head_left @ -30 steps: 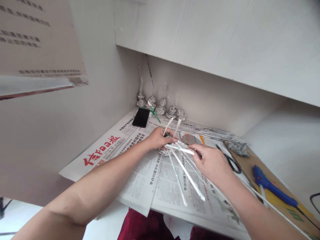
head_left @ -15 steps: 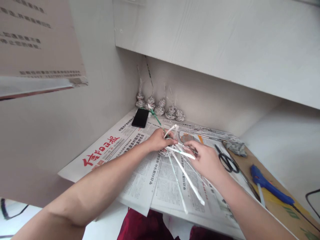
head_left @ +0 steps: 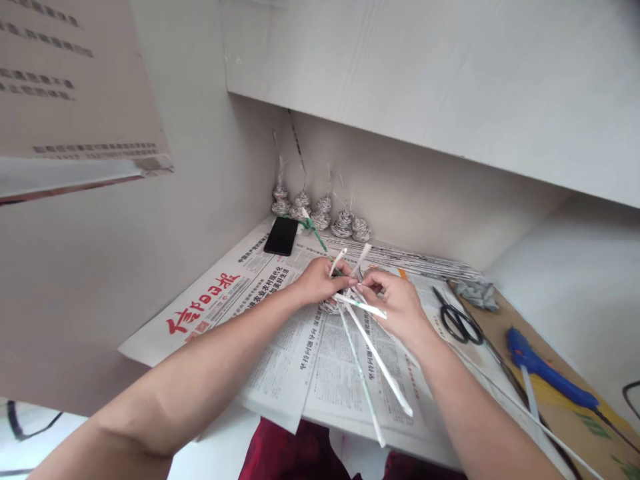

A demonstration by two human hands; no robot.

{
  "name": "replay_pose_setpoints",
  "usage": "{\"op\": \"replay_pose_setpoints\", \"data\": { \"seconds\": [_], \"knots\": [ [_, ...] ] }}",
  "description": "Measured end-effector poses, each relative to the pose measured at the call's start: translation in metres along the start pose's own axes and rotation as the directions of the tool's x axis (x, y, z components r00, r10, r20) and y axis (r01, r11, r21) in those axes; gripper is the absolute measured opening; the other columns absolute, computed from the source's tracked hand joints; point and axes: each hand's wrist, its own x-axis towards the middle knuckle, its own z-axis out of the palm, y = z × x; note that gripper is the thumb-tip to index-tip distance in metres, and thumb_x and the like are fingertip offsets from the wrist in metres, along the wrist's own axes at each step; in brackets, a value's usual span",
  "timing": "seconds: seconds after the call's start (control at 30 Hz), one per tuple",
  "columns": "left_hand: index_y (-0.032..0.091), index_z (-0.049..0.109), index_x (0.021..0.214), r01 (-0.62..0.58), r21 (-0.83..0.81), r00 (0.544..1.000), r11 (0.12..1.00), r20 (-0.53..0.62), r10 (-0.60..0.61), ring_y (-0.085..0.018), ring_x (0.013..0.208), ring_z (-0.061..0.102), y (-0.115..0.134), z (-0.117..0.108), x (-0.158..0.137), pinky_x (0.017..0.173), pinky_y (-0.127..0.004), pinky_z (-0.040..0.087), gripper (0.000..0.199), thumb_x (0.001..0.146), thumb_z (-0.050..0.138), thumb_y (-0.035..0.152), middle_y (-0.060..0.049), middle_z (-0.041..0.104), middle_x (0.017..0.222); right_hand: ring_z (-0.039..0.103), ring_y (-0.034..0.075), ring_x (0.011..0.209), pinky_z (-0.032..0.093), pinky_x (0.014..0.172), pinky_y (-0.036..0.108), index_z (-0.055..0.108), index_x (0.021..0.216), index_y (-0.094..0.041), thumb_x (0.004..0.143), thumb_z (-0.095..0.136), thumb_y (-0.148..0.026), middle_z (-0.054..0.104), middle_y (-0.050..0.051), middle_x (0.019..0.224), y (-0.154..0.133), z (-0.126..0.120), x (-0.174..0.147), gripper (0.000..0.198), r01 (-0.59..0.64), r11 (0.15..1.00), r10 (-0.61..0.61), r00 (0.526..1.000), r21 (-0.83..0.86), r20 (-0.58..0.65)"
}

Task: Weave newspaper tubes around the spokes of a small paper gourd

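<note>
A small woven piece (head_left: 330, 306) of rolled paper lies low over the newspaper, mostly hidden by my hands. White and green paper strips (head_left: 376, 357) fan out of it toward me, and others stick up and away. My left hand (head_left: 324, 280) is closed on the piece at its left side, thumb pressed on the strips. My right hand (head_left: 393, 299) pinches a paper strip close to the left thumb, fingers curled. Between the fingertips the weave itself is hard to make out.
Several woven paper gourds (head_left: 321, 212) stand by the back wall, beside a black phone (head_left: 281, 236). Long paper rolls (head_left: 420, 257) lie behind my hands. On the right are scissors (head_left: 461, 325), a crumpled grey cloth (head_left: 477, 295) and a blue glue gun (head_left: 545, 377). Newspaper (head_left: 240, 303) covers the table.
My right hand has moved slightly left and up, closer to the left thumb. One strip now points upward between the hands, and a long strip trails under my right forearm.
</note>
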Motion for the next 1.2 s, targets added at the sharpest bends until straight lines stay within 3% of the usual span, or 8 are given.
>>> {"op": "replay_pose_setpoints", "data": {
  "seconds": [0.13, 0.27, 0.43, 0.67, 0.83, 1.03, 1.2],
  "knots": [
    [0.014, 0.059, 0.075, 0.011, -0.038, 1.000, 0.999, -0.006, -0.012, -0.008, 0.040, 0.050, -0.006, 0.000, 0.002, 0.036, -0.019, 0.042, 0.026, 0.072, 0.071, 0.036, 0.004, 0.054, 0.052, 0.057, 0.016, 0.070, 0.035, 0.061, 0.025, 0.062, 0.069, -0.021, 0.080, 0.059, -0.034, 0.066, 0.000, 0.072, 0.003, -0.003, 0.004, 0.017, -0.015, 1.000, 0.014, 0.999, -0.023, -0.044],
    [0.014, 0.059, 0.075, -0.021, -0.041, 1.000, 0.999, 0.003, 0.021, -0.010, 0.042, 0.053, -0.011, -0.002, 0.004, 0.039, -0.020, 0.044, 0.027, 0.075, 0.068, 0.040, 0.002, 0.056, 0.054, 0.056, 0.013, 0.064, 0.035, 0.059, 0.024, 0.064, 0.075, -0.023, 0.082, 0.058, -0.038, 0.067, -0.002, 0.072, 0.007, 0.000, 0.004, 0.018, -0.051, 0.997, 0.053, 0.998, 0.060, -0.030],
    [0.013, 0.060, 0.074, -0.054, -0.010, 0.998, 0.998, 0.026, 0.055, -0.009, 0.046, 0.054, -0.011, -0.001, 0.004, 0.044, -0.018, 0.041, 0.029, 0.076, 0.067, 0.041, 0.001, 0.057, 0.056, 0.051, 0.013, 0.061, 0.032, 0.058, 0.025, 0.062, 0.073, -0.022, 0.085, 0.055, -0.031, 0.063, -0.002, 0.069, 0.008, 0.003, 0.003, 0.016, 0.001, 1.000, 0.000, 1.000, 0.027, -0.023],
    [0.013, 0.061, 0.075, -0.047, 0.000, 0.999, 0.999, 0.022, 0.047, -0.008, 0.048, 0.051, -0.011, 0.003, 0.003, 0.046, -0.019, 0.038, 0.030, 0.077, 0.066, 0.042, 0.001, 0.056, 0.057, 0.056, 0.016, 0.072, 0.035, 0.066, 0.026, 0.063, 0.079, -0.022, 0.088, 0.049, -0.022, 0.065, 0.000, 0.075, 0.015, 0.000, -0.001, 0.017, 0.041, 0.999, -0.041, 0.999, -0.004, 0.004],
    [0.013, 0.060, 0.076, -0.054, 0.023, 0.999, 0.998, 0.003, 0.054, -0.009, 0.051, 0.050, -0.007, 0.008, 0.001, 0.048, -0.019, 0.039, 0.027, 0.076, 0.067, 0.039, 0.001, 0.056, 0.061, 0.057, 0.018, 0.082, 0.037, 0.073, 0.028, 0.064, 0.085, -0.022, 0.090, 0.053, -0.028, 0.067, 0.002, 0.083, 0.017, 0.001, -0.009, 0.014, 0.089, 0.996, -0.088, 0.995, 0.013, -0.056],
    [0.013, 0.059, 0.077, -0.095, 0.093, 0.995, 0.991, 0.002, 0.095, -0.009, 0.056, 0.049, -0.005, 0.016, -0.004, 0.053, -0.019, 0.037, 0.024, 0.078, 0.065, 0.036, 0.001, 0.056, 0.064, 0.054, 0.018, 0.078, 0.035, 0.070, 0.028, 0.056, 0.074, -0.021, 0.087, 0.051, -0.016, 0.062, 0.001, 0.073, 0.018, 0.006, -0.009, 0.014, 0.117, 0.993, -0.118, 0.991, -0.010, -0.057],
    [0.014, 0.056, 0.074, -0.082, 0.065, 0.997, 0.995, 0.009, 0.081, -0.008, 0.055, 0.047, -0.005, 0.017, -0.005, 0.052, -0.019, 0.036, 0.027, 0.078, 0.065, 0.039, 0.002, 0.054, 0.062, 0.053, 0.018, 0.076, 0.033, 0.067, 0.027, 0.051, 0.072, -0.021, 0.086, 0.049, -0.015, 0.058, 0.001, 0.072, 0.018, 0.006, -0.008, 0.016, 0.140, 0.990, -0.141, 0.989, -0.019, -0.041]
  ]
}}
